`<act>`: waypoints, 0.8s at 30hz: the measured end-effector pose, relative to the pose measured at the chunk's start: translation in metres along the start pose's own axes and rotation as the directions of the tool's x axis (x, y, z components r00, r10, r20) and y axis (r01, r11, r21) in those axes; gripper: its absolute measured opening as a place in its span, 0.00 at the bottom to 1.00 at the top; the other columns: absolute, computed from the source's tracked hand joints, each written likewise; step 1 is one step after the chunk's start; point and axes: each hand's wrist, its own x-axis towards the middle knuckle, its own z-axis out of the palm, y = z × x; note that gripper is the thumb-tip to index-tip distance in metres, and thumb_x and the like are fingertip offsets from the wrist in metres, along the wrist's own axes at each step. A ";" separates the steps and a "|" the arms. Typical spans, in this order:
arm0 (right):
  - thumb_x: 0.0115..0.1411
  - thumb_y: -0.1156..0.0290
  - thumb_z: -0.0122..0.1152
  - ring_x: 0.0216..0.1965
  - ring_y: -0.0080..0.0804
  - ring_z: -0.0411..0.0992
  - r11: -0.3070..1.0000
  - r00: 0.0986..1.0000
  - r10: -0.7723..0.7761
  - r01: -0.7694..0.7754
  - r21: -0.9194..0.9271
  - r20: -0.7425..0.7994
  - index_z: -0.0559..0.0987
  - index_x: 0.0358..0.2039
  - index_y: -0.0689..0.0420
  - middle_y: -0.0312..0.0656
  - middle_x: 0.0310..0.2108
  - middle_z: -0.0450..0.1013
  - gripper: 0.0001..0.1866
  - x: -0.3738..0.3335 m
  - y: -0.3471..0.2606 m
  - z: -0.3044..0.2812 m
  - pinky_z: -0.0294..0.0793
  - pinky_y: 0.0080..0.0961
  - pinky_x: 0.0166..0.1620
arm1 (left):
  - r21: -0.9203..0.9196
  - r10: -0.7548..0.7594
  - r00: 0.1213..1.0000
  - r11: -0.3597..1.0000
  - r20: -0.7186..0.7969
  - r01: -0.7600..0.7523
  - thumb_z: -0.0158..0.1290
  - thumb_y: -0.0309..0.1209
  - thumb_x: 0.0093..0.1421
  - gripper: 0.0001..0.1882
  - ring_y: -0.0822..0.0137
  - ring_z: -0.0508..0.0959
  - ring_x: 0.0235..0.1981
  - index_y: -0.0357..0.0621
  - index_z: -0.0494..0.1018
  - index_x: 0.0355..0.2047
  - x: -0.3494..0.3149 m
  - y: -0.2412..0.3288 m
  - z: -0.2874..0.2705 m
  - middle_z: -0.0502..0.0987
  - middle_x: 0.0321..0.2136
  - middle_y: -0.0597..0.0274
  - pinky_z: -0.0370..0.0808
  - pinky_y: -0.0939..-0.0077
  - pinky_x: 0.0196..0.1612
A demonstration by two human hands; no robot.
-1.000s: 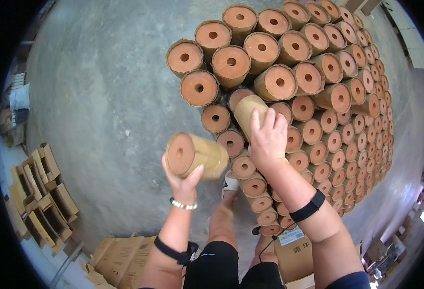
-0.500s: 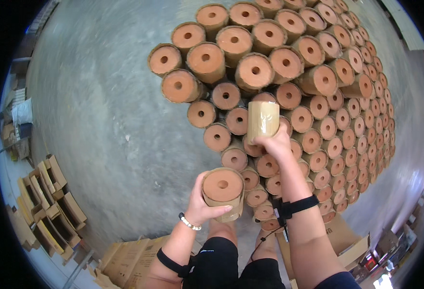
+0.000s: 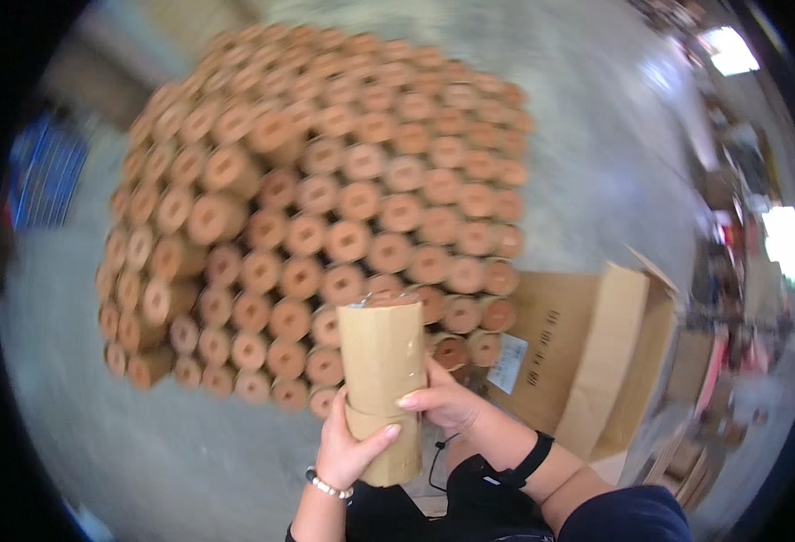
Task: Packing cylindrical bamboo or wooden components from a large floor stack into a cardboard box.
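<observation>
Two cylinders wrapped in tan paper or tape stand end to end in front of me. The upper cylinder [image 3: 382,352] shows a reddish-brown end and a ragged wrapping edge at its top. My right hand [image 3: 449,399] grips its lower right side, thumb across the front near the seam. My left hand [image 3: 348,448] is wrapped round the lower cylinder [image 3: 395,462], its thumb on the front. Whether the two cylinders are joined or only touching, I cannot tell. Beyond them stands a large group of similar cylinders [image 3: 348,239], round reddish ends up, many with a centre hole.
An open cardboard box [image 3: 551,361] with a white label lies at the right beside the group. The grey concrete floor [image 3: 587,172] surrounds the cylinders. Some cylinders at the group's left stand higher than the others. A blue crate-like thing [image 3: 50,172] is blurred at far left.
My view has swung to the right, bringing the open box into sight. My hands, apart before with one cylinder each, have come together, so the two cylinders now meet end to end.
</observation>
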 end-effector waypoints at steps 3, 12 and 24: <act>0.40 0.70 0.64 0.51 0.29 0.57 0.988 0.981 -0.134 0.144 0.063 -0.136 0.51 0.55 0.56 0.40 0.49 0.59 0.43 -0.061 -0.032 -0.041 0.58 0.29 0.53 | -0.043 -0.096 0.987 0.994 0.128 0.102 0.60 0.38 0.43 0.36 0.64 0.72 0.41 0.33 0.57 0.48 0.017 0.036 0.066 0.71 0.39 0.52 0.68 0.72 0.44; 0.47 0.68 0.58 0.47 0.30 0.62 0.757 0.650 -0.396 0.631 0.170 -0.649 0.55 0.53 0.57 0.42 0.45 0.62 0.33 -0.226 -0.053 -0.142 0.61 0.29 0.50 | 0.407 -0.218 0.766 0.911 0.605 -0.062 0.54 0.47 0.49 0.36 0.58 0.71 0.42 0.31 0.55 0.48 0.034 0.097 0.285 0.68 0.41 0.45 0.67 0.70 0.44; 0.50 0.50 0.52 0.40 0.36 0.67 0.585 0.395 -0.162 0.777 0.235 -0.904 0.63 0.48 0.59 0.45 0.42 0.66 0.31 -0.309 -0.099 -0.359 0.68 0.34 0.44 | 0.202 -0.310 0.753 0.950 0.580 0.236 0.43 0.32 0.57 0.24 0.64 0.70 0.40 0.41 0.51 0.53 0.022 0.058 0.392 0.56 0.47 0.55 0.69 0.77 0.39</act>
